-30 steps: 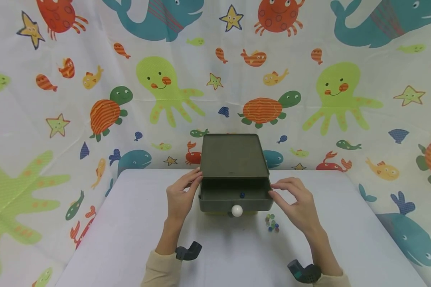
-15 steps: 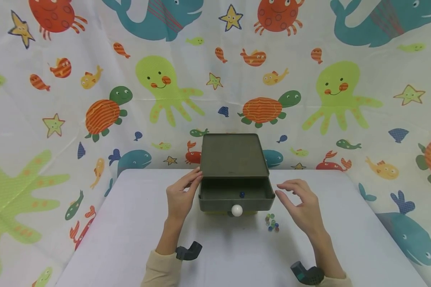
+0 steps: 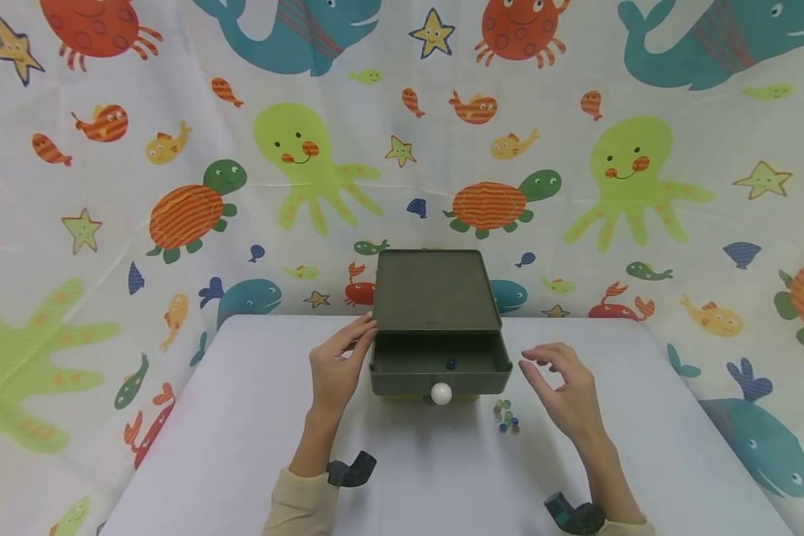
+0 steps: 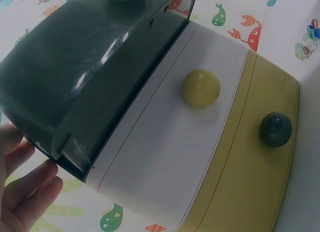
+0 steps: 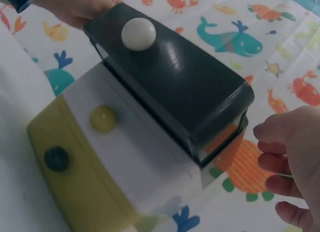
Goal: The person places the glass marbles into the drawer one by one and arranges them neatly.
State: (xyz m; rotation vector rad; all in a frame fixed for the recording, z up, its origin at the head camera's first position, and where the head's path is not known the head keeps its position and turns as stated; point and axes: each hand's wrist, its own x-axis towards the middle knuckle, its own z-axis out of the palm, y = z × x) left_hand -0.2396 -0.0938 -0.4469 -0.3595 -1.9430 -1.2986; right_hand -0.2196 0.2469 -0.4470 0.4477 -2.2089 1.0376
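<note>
A small cabinet (image 3: pixel 435 290) stands at the table's far middle. Its dark green top drawer (image 3: pixel 402 383), with a white knob (image 3: pixel 441 393), is pulled out and holds one blue marble (image 3: pixel 451 364). My left hand (image 3: pixel 338 365) rests with straight fingers against the cabinet's left side; its fingertips (image 4: pixel 30 189) show beside the dark drawer (image 4: pixel 75 81). My right hand (image 3: pixel 559 387) hovers right of the drawer, fingers loosely curled, holding nothing. A cluster of several glass marbles (image 3: pixel 507 417) lies on the table just in front of it.
Below the dark drawer sit a white drawer with a yellow knob (image 5: pixel 103 117) and a yellow drawer with a dark knob (image 5: pixel 56 158), both pushed in. A sea-animal curtain (image 3: pixel 174 186) surrounds the white table (image 3: pixel 241 417).
My right hand has drawn away from the drawer's right edge, moving right and slightly toward me. The left hand, the drawer and the marbles have stayed put.
</note>
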